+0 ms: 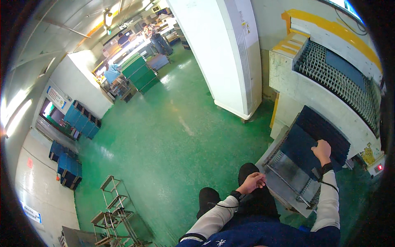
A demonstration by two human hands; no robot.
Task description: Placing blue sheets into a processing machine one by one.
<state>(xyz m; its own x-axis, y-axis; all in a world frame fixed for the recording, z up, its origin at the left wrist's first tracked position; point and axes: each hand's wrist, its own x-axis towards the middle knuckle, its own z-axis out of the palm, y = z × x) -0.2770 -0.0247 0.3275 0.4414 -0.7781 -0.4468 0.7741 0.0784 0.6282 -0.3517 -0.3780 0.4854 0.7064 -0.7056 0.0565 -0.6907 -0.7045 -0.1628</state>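
My right hand is closed on the top edge of a dark blue panel, one of several thin flat panels leaning close together in a slotted metal rack. The near part of that rack shows bare metal and a rod across it. Over my knees, left of the rack, hovers my left hand with its fingers curled in; whatever may be inside them is hidden. Both wrists carry dark bands over pale sleeves.
Beside the rack stands a machine with a spiky conveyor bed, another blue panel lying on it. A tall white cabinet rises ahead. Metal frames stand at lower left, blue crates along the wall. People work far back.
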